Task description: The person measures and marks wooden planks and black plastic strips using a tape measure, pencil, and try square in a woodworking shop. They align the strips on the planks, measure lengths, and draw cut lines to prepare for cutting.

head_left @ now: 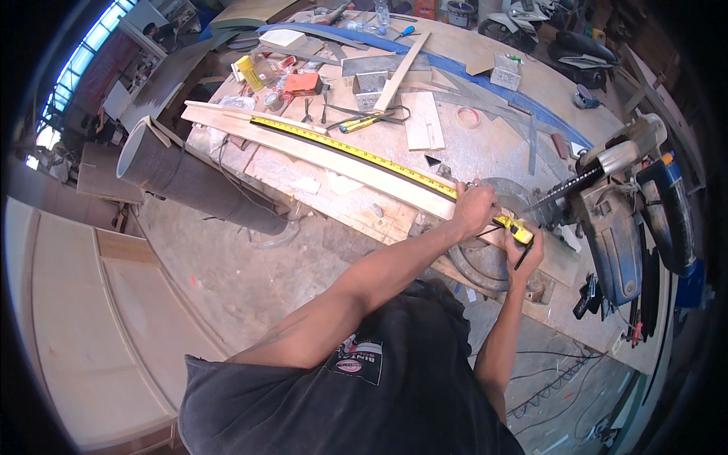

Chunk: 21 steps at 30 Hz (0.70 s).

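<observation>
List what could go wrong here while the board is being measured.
The right hand with the tape case sits close to the saw blade; a slip could bring fingers against its teeth. The tape lies stretched along the board, pinned by the left hand; it may snap back if released.

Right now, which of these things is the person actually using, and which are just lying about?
In use: tape measure stretched along the long wooden board, pinned by the left hand; its yellow case by the right hand.

Lying about: orange box, roll of tape, blue-handled screwdriver, grey pipe.
</observation>
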Motion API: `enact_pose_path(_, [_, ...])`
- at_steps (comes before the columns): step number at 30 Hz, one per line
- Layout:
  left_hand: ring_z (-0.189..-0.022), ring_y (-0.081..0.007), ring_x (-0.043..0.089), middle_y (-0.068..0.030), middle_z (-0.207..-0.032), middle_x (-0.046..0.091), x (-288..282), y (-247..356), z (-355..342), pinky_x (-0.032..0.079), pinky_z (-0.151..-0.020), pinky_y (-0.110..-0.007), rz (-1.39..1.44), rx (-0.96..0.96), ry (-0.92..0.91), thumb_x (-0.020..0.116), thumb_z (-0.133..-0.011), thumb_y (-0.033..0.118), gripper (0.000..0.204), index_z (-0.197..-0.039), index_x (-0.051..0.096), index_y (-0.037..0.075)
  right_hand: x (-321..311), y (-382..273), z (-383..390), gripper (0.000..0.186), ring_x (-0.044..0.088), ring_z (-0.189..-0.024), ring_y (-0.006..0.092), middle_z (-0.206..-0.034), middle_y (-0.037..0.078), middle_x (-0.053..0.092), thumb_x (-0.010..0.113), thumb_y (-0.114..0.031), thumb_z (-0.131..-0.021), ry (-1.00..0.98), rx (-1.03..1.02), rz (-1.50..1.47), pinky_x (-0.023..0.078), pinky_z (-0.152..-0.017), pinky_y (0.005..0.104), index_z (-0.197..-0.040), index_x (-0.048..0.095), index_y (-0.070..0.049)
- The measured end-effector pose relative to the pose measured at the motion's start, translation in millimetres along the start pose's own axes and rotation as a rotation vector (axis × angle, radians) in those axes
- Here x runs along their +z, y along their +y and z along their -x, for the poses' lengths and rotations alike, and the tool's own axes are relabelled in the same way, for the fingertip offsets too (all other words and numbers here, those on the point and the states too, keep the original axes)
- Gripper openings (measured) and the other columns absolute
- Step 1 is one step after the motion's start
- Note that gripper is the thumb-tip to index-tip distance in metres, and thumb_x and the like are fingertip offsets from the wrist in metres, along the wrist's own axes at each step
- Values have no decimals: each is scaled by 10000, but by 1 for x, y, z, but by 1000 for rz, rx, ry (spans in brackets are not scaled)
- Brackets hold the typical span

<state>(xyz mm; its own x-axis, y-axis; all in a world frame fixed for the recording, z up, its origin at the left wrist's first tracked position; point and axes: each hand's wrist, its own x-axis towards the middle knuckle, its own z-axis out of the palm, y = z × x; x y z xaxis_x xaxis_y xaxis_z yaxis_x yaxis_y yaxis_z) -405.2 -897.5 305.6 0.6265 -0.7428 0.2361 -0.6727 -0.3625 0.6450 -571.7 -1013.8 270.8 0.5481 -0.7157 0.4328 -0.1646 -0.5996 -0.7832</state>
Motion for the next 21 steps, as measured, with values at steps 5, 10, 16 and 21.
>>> enact_pose_path(5, [-1120,-319,626,-85,-996,696,-8,4,-6,346,-940,-540,-136,93,-49,728,-923,238,156,-887,827,123,5,-3,2,461,719,-1070,311,-1143,186,745,873,-151,-790,66,12,-28,541,-1002,407,-1182,688,4])
enact_pose_path(10, [-982,-342,704,-110,-1036,708,-17,14,-9,395,-934,-543,-199,213,-78,717,-947,241,188,-945,789,68,1,-11,4,451,716,-1078,300,-1159,184,746,857,-133,-780,116,20,-31,539,-1006,403,-1171,684,9])
enact_pose_path(16, [-873,-389,776,-156,-974,766,-56,47,-7,585,-738,-534,-181,176,-311,721,-960,277,240,-983,760,41,-26,-13,20,461,688,-1160,291,-1235,176,722,832,-100,-804,205,121,-96,520,-1059,401,-1220,655,-8])
enact_pose_path(21, [-847,-394,779,-179,-850,776,-121,42,6,602,-729,-526,-245,178,-561,700,-977,293,249,-973,767,53,-89,-33,55,408,678,-1169,286,-1245,167,715,812,-94,-843,251,210,-28,511,-1068,410,-1207,650,-6])
